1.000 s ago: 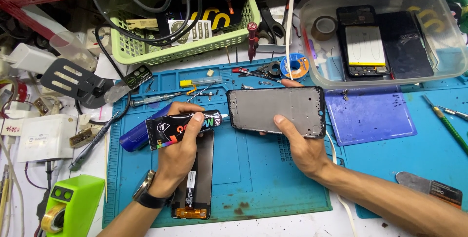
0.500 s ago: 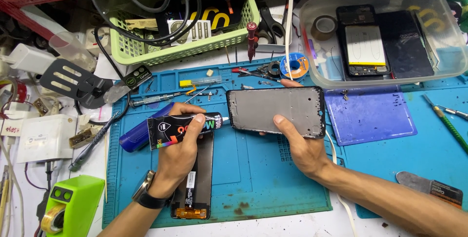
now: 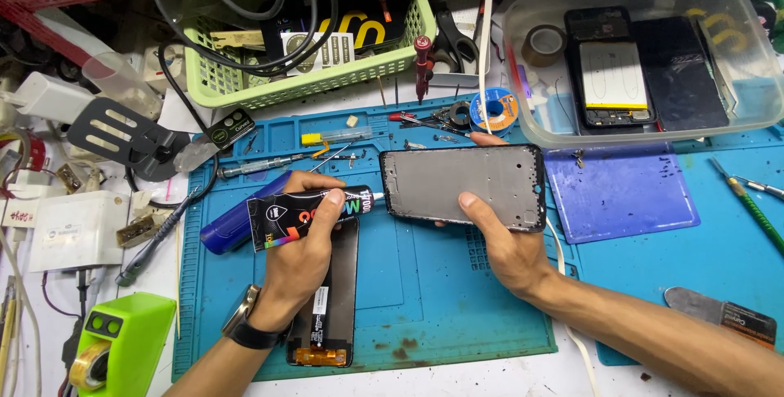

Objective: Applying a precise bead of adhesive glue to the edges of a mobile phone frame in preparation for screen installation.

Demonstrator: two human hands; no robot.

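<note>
A big blue mat (image 3: pixel 425 315) covers the tabletop, and on it the right hand (image 3: pixel 502 242) grips a grey phone frame (image 3: pixel 464 185), tilted up just above the mat as it was a moment ago. The left hand (image 3: pixel 302 242) is closed around a black glue tube (image 3: pixel 306 211), and the tube's white tip (image 3: pixel 378 196) has moved closer, so it now touches the frame's left edge, which looks like the glue is about to go on. A loose phone screen (image 3: pixel 331 315) lies flat under the left hand.
</note>
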